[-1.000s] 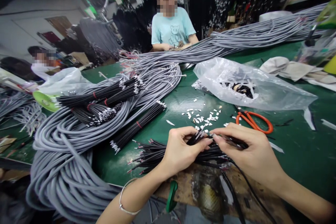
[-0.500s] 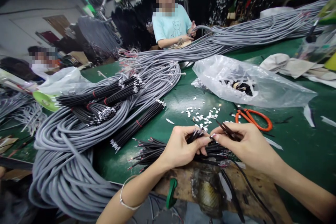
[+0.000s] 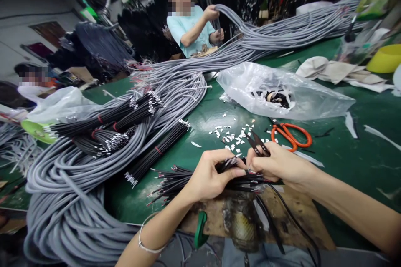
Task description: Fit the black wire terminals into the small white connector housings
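My left hand (image 3: 211,177) is closed around several short black cables (image 3: 230,162), their ends poking out above the thumb. In my right hand (image 3: 278,164) sits a pair of dark snips (image 3: 257,144), blades apart and pointing up and away. The fingertips of that hand meet the cable ends beside my left thumb; what they pinch there is partly hidden. Beneath both hands lies a loose pile of black cables (image 3: 175,181) with stripped, reddish tips. Small white scraps (image 3: 230,135) are scattered just beyond the hands.
Orange-handled scissors (image 3: 293,135) lie right of the scraps, before a clear plastic bag (image 3: 316,102). Coiled grey cables (image 3: 78,200) and tied black bundles (image 3: 159,150) fill the left. A wooden board (image 3: 288,212) lies at the front edge. Across the table a person (image 3: 191,29) handles grey cable.
The snips have swung more upright, their blades now spread, and my right fingers have shifted at the cable ends. The person opposite has raised a hand with grey cable. The view has shifted slightly.
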Demonstrator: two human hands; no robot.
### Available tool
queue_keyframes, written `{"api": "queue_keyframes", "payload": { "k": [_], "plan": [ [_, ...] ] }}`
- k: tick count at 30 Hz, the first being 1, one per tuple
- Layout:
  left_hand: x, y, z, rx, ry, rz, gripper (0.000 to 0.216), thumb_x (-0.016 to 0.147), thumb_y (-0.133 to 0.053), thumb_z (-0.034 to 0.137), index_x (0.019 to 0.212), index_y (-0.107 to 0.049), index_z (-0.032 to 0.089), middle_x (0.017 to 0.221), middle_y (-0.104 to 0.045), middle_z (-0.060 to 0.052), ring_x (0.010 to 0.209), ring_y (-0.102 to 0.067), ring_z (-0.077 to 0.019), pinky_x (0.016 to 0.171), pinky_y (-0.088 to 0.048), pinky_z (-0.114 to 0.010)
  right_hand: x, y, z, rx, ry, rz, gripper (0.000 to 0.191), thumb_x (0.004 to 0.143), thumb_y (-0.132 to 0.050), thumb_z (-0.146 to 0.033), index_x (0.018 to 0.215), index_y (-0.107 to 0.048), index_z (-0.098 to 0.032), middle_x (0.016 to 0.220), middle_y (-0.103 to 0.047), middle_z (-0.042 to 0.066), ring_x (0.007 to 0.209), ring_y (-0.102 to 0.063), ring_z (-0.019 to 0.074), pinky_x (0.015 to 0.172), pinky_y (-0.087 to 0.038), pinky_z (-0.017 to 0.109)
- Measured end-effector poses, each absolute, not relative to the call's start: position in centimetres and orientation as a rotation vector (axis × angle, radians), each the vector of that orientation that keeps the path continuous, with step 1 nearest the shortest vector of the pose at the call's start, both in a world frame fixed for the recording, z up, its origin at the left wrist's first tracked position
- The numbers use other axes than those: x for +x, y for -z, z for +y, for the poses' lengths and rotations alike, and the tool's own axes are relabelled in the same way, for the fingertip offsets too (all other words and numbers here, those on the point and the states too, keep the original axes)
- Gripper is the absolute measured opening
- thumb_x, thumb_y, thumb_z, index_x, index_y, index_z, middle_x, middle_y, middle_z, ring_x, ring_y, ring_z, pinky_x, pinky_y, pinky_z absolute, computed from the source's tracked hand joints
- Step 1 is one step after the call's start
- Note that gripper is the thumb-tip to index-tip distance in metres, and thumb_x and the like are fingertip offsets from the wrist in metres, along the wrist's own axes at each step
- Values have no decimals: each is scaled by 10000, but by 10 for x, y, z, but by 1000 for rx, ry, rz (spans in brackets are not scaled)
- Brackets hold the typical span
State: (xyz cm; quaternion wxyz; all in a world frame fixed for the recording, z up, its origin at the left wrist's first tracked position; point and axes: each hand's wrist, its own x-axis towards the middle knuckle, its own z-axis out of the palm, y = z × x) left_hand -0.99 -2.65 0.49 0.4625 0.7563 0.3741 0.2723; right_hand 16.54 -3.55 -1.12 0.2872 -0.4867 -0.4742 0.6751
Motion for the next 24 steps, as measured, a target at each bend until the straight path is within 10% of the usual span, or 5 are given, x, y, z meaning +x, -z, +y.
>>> {"api": "queue_keyframes", "payload": {
  "k": [8, 14, 24],
  "plan": [
    [-14, -5, -21, 1501, -486, 866, 314, 798, -613, 381, 704, -606, 81, 527, -461, 18, 458, -344, -49, 442, -279, -182, 174, 1, -37, -1463, -1001, -1386, 112, 610, -557, -266, 590, -594, -162, 457, -359, -62, 448, -336, 81, 438, -275, 229],
    [-13, -3, -19, 1450, -601, 867, 348, 822, -582, 402, 648, -531, 105, 499, -380, 55, 420, -293, -26, 430, -247, -170, 176, -4, -42, -1253, -995, -1653, 130, 693, -564, -210, 712, -686, -169, 573, -514, -29, 466, -379, 76, 422, -297, 214],
    [-18, -5, -19, 1887, -539, 1151, 208, 834, -571, 308, 853, -684, 134, 823, -669, -37, 768, -575, -154, 706, -431, -230, 176, 12, -44, -1238, -585, -1800, 195, 746, -578, -125, 882, -695, -202, 802, -657, 9, 690, -585, 127, 617, -426, 238]
  ]
}}
